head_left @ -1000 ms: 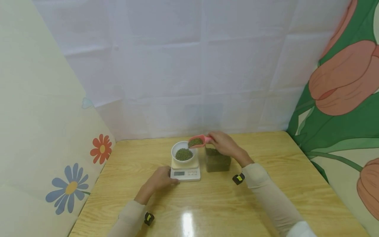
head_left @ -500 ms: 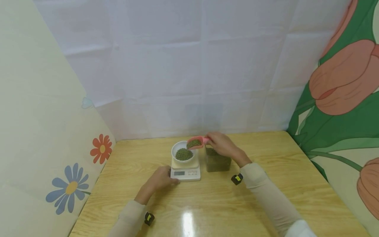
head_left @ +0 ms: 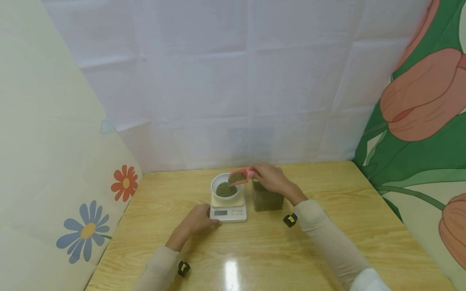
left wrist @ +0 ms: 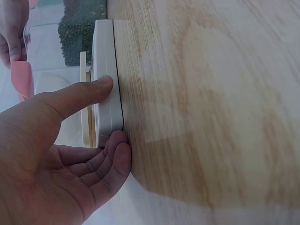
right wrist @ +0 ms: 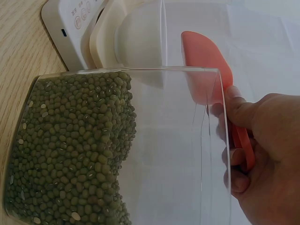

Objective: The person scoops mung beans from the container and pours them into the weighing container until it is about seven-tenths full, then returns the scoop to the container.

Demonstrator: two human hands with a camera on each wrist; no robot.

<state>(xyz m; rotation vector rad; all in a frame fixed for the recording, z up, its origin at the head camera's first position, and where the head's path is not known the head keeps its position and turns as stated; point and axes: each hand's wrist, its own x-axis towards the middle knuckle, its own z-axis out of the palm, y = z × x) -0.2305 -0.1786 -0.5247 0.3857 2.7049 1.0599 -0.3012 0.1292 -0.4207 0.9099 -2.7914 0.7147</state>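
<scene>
On the table stands a white kitchen scale (head_left: 233,218) with a white bowl (head_left: 218,180) on its platform. Mung beans (head_left: 224,190) lie heaped in the bowl. My left hand (head_left: 198,219) holds the scale's front left corner; in the left wrist view its thumb lies on the front edge and its fingers curl against the side. My right hand (head_left: 270,178) grips the handle of a pink scoop (head_left: 249,173) loaded with mung beans. The scoop's lip hangs tilted over the bowl's right side. In the right wrist view the scoop (right wrist: 206,61) is partly behind a clear container.
The clear container (right wrist: 164,140), partly filled with mung beans, stands just right of the scale, below my right hand. White cloth (head_left: 196,101) hangs behind the wooden table (head_left: 276,254). Flower-patterned panels stand at both sides.
The scoop has moved slightly left and down over the bowl, its lip tipping lower, with my right hand following. My left hand has stayed at the scale.
</scene>
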